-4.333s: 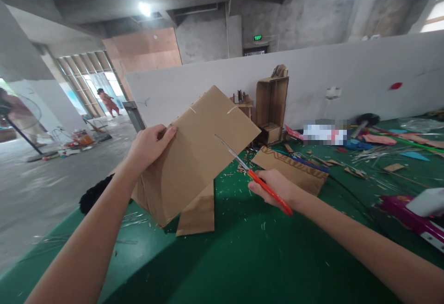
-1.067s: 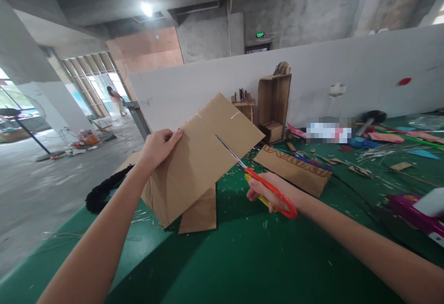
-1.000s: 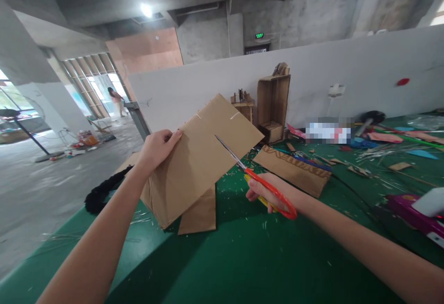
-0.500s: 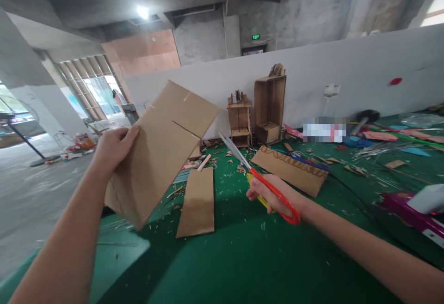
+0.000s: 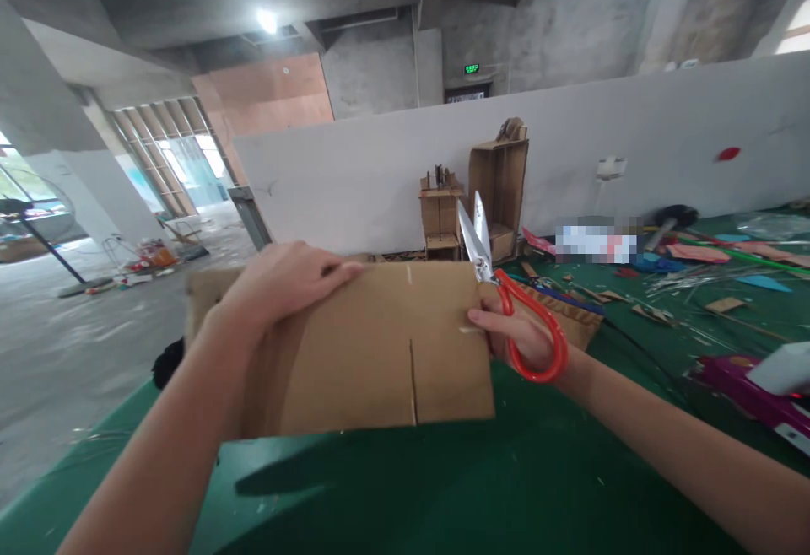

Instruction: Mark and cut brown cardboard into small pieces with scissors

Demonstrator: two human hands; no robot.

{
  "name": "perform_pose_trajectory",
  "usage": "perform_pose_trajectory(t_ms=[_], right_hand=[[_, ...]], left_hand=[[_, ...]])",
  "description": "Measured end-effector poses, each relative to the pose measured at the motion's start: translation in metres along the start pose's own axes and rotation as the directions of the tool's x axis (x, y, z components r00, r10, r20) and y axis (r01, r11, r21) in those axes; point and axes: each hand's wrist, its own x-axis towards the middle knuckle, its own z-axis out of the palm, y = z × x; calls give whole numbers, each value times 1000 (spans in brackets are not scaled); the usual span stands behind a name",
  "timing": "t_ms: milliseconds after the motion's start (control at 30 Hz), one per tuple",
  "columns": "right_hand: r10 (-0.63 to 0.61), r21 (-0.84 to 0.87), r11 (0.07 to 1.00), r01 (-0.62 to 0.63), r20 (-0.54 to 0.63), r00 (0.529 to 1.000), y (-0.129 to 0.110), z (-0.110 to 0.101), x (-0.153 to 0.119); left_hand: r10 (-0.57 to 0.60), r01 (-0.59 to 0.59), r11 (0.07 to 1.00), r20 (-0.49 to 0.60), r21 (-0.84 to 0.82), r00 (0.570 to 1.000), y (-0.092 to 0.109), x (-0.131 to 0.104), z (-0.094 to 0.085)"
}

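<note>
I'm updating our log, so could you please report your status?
Left hand: gripping brown rectangular cardboard sheet, straight slit reaching its lower edge. Right hand: holding red-handled metal scissors. Blades open, nothing between them.

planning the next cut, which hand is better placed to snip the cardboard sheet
Probably the right hand: it holds the red-handled scissors, blades open, at the right end of the cardboard sheet. The left hand grips the sheet's top edge, so seems suited to steadying.
</note>
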Motion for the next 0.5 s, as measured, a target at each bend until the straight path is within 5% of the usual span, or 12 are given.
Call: perform_pose_trajectory(t_ms=[100,233,300,400,433,500], right_hand=[[40,69,997,-40,-10,999,1,-1,-3],[9,265,964,24,-121,993,1,-2,2],[28,371,927,57,-220,975,0,-2,6],[53,417,901,118,-376,925,-2,-3,10],[55,409,904,127,-405,912,-3,-3,10],[51,381,914,141,-451,891,-5,-4,10]], left_hand=[[64,-60,995,-43,81,997,23,3,12],[94,-81,995,-403,49,911,40,-1,15],[84,-125,990,-457,-61,886,52,-7,10],[205,-241,880,-129,-410,970,74,-16,4],[328,-247,798,52,-549,943,81,-19,6],[558,-111,642,363,-758,746,90,-21,15]])
